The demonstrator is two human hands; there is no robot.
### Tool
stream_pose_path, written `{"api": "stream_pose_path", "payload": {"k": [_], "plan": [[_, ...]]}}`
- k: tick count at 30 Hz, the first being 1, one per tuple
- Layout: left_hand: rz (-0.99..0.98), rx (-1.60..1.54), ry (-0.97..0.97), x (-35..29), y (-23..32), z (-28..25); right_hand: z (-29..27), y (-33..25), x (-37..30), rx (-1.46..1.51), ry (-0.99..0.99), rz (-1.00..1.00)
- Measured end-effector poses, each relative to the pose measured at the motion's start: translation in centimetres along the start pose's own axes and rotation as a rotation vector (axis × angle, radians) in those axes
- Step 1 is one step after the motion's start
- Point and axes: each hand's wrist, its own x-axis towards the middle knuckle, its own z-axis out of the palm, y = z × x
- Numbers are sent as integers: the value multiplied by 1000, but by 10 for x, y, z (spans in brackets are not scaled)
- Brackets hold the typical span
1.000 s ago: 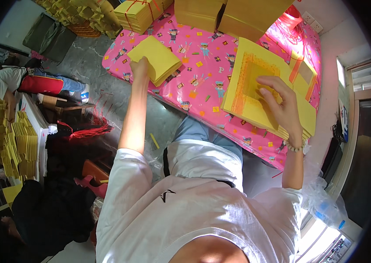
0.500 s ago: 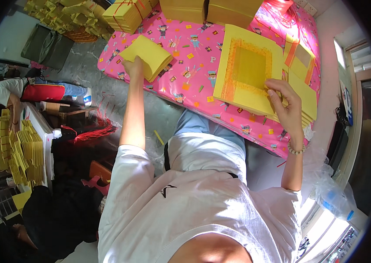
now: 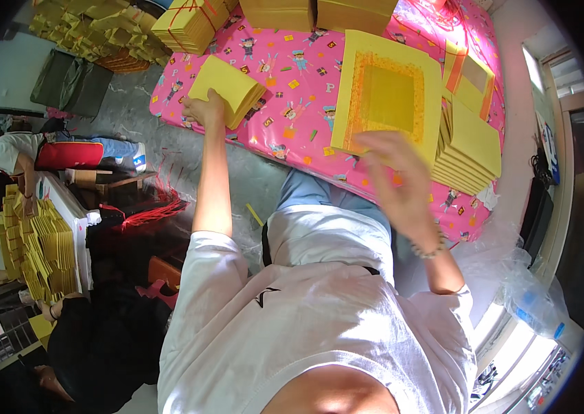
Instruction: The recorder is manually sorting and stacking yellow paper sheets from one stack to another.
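Left hand point(image 3: 205, 109) touching near edge of yellow paper stack point(image 3: 228, 84) lying on pink tablecloth point(image 3: 299, 114), grip unclear; right hand point(image 3: 400, 183) blurring before orange-bordered sheet point(image 3: 388, 96), fingers unreadable. Light, even pressure likely preventing slipping.

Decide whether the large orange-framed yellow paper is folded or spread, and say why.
Spread: the paper lies open, its orange frame showing around a darker rectangle, no crease visible. The right hand hides part of its lower edge.

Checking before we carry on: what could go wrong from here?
The small yellow stack at the left hand sits near the edge of the table; a nudge might push it off. The right hand overlaps the orange-marked sheet in view, so it could crease or shift it.
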Motion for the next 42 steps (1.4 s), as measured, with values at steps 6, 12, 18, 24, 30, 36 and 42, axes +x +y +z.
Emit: {"api": "stream_pose_path", "payload": {"k": [6, 12, 18, 24, 30, 36, 42], "plan": [[35, -215, -52, -12, -18, -1, 128, 28, 24, 191, -102, 39], [27, -551, -191, -15, -49, 0, 214, 115, 98, 84, 128, 136], [-24, -792, -282, -28, -32, -6, 220, 135, 113, -22, -52, 226], [-14, -850, -284, -34, -23, -11, 212, 132, 114, 27, -172, 256], [21, -802, -271, -34, -23, -6, 213, 138, 110, 82, -142, 247], [60, -801, -285, -36, -24, -7, 210, 133, 111, 148, -164, 284], [100, -699, -208, -34, -34, 4, 210, 137, 113, 98, -172, 231]]}}
